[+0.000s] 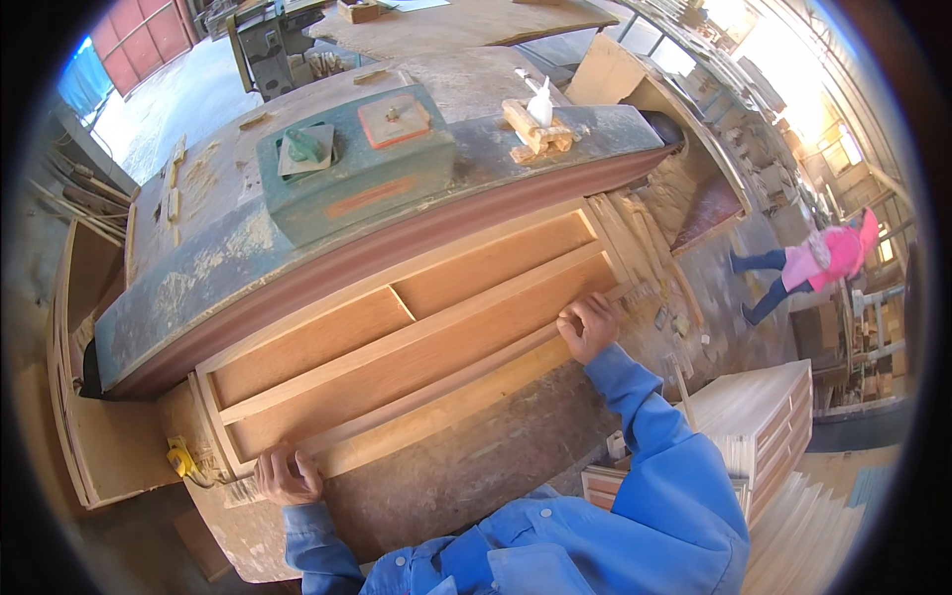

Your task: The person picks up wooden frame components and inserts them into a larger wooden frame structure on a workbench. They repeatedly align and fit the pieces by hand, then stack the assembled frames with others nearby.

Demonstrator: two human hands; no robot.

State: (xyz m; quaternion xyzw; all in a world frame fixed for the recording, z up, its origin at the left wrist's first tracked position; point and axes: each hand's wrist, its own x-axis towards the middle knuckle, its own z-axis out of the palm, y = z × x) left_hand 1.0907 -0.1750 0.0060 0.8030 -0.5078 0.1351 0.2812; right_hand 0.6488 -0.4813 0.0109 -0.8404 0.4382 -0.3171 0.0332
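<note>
Blue sleeves [635,476] reaching forward; left hand [288,476] and right hand [587,325] gripping near edge of wooden frame [416,337], lying against sander belt [377,253].

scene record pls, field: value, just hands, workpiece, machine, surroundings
left hand: grips the near left corner of the wooden frame
right hand: grips the frame's near right end
wooden frame: long, with inner rails and one short divider, lying flat on the machine table
machine: green sanding machine, dusty, behind the frame
on machine top: wood blocks
surroundings: white slatted cabinet at right; a person in pink further off
</note>
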